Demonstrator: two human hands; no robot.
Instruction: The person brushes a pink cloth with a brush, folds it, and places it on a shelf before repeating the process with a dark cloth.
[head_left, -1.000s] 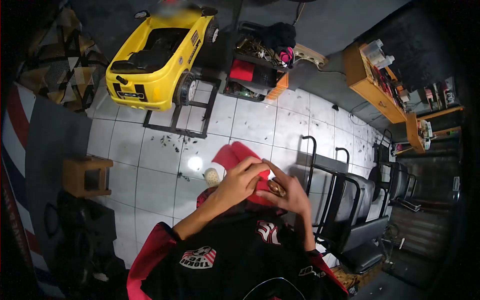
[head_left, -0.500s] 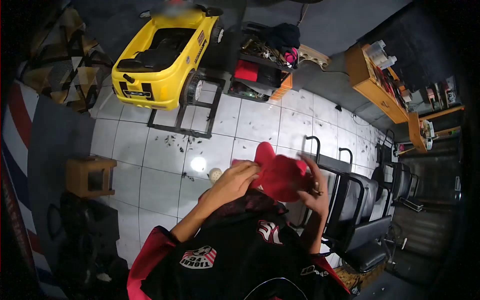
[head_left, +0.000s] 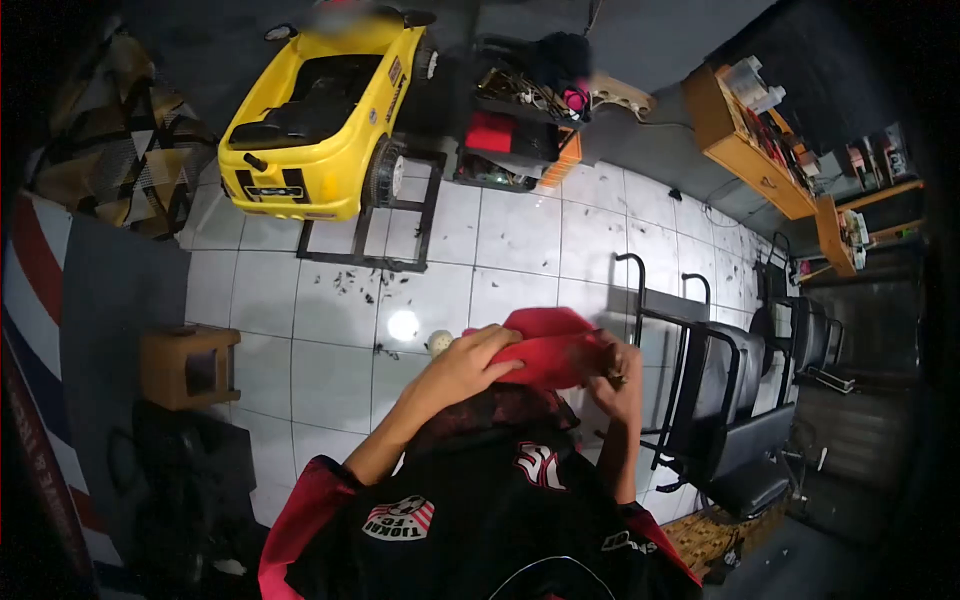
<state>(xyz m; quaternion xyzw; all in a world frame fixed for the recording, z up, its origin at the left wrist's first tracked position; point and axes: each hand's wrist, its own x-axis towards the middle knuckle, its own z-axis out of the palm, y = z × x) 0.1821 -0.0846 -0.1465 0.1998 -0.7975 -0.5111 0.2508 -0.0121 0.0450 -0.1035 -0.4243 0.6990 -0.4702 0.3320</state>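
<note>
A piece of red cloth (head_left: 548, 350), cap-like in shape, is held up in front of my chest between my two hands. My left hand (head_left: 472, 362) is closed round its left edge, thumb pressed against the fabric. At the right edge, my right hand (head_left: 612, 378) grips the cloth with bent fingers, and a ring shows on one finger. Below is my black and red jersey (head_left: 460, 490). A pale round footwear tip (head_left: 439, 342) shows beside my left hand.
Yellow toy car (head_left: 300, 120) at upper left, near a black metal frame (head_left: 425, 225) on the tiled floor. Brown stool (head_left: 190, 365) at left. Black chairs (head_left: 745, 445) at right. Crates (head_left: 510, 145) at upper centre; wooden cabinet (head_left: 745, 150) at upper right.
The red cloth has been turned and looks wider and flatter; its upright flap no longer shows. My right hand has lowered slightly and closed on the edge. My left hand has shifted slightly left.
</note>
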